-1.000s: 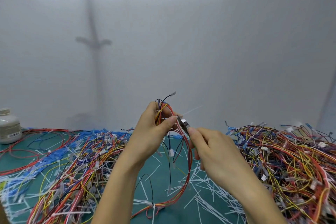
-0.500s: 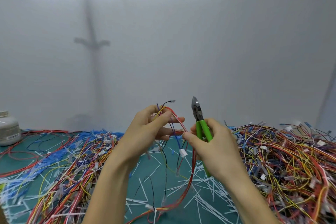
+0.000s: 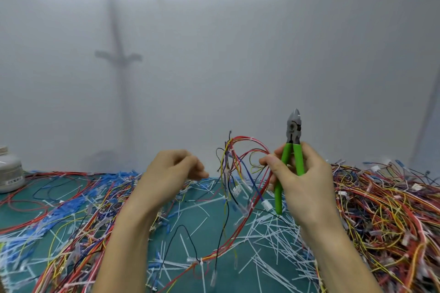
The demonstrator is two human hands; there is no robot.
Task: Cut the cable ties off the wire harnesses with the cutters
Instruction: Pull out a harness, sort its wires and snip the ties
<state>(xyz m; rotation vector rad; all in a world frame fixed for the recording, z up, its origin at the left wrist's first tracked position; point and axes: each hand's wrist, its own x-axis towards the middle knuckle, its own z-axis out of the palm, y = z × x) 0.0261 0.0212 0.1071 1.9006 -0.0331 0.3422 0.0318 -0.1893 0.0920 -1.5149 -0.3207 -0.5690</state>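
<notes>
My right hand is closed around the green-handled cutters, whose grey jaws point straight up and are closed. Its thumb and forefinger also pinch the red wires of a wire harness. The harness loops up between my hands and trails down onto the green mat. A white cable tie binds the harness low down near the mat. My left hand hovers to the left of the harness, apart from it, with its fingers loosely curled and nothing in them.
A big tangle of harnesses fills the right side, and another pile lies on the left. Cut white ties litter the mat. A white jar stands at the far left. A pale wall rises behind.
My left hand has let go of the harness and moved left. My right hand pulled the cutters off the wires, turned them jaws-up, moved right, and now pinches the harness.
</notes>
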